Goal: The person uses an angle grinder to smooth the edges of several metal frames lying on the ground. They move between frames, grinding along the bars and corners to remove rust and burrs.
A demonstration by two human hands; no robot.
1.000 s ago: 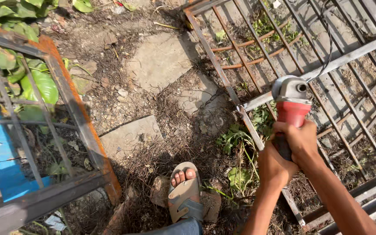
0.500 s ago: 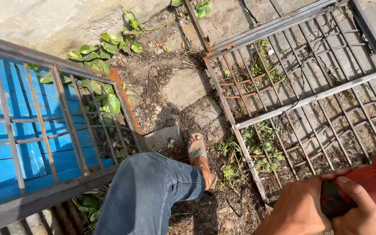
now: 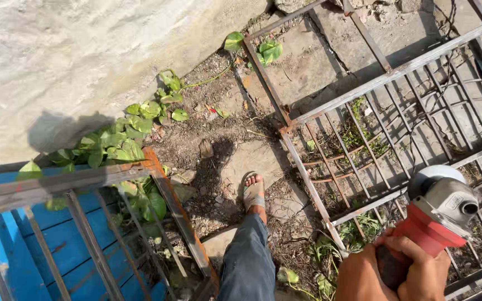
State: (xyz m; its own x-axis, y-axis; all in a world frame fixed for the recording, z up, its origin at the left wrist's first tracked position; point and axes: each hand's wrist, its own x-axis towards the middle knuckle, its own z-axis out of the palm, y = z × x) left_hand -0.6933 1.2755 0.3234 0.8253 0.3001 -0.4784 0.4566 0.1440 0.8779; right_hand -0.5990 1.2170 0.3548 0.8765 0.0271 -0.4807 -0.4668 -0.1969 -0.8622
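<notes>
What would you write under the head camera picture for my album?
Both hands hold a red and grey angle grinder above a metal grille lying on the ground.

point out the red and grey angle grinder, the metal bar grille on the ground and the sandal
red and grey angle grinder [image 3: 439, 214], head view, grey gear head
rusty metal bar grille [image 3: 389, 75], head view, long crossbar
grey sandal [image 3: 254, 195], head view, strap over foot

Red-grey angle grinder [image 3: 439, 214], over grille
</notes>
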